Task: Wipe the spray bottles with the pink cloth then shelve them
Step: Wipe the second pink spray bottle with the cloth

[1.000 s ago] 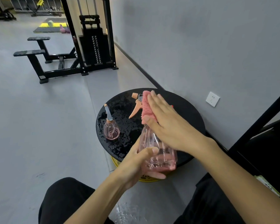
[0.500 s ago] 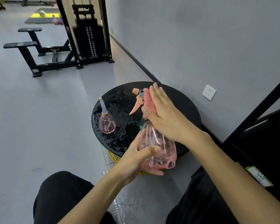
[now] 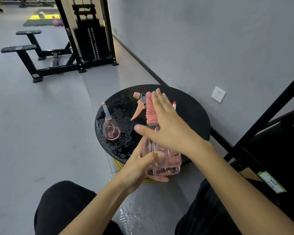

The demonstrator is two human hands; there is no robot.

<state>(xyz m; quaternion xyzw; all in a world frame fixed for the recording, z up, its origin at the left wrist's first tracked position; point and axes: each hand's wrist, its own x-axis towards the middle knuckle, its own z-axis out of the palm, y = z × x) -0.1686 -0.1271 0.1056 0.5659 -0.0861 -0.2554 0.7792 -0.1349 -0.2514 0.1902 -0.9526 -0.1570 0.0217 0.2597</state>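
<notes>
A large clear pink spray bottle with an orange trigger head is held upright above the near edge of a round black table. My left hand grips its lower body from the left. With straight fingers and the thumb spread out, my right hand presses the pink cloth against the bottle's neck and head. A small round pink spray bottle with a grey nozzle stands on the table's wet left part.
A red-and-white tip shows behind my right hand. A black shelf frame stands at the right by the grey wall. A black weight machine and benches stand on the floor beyond. My knees are below.
My right hand has straightened out over the cloth and its thumb has spread away from the bottle's neck. The left hand's grip is the same.
</notes>
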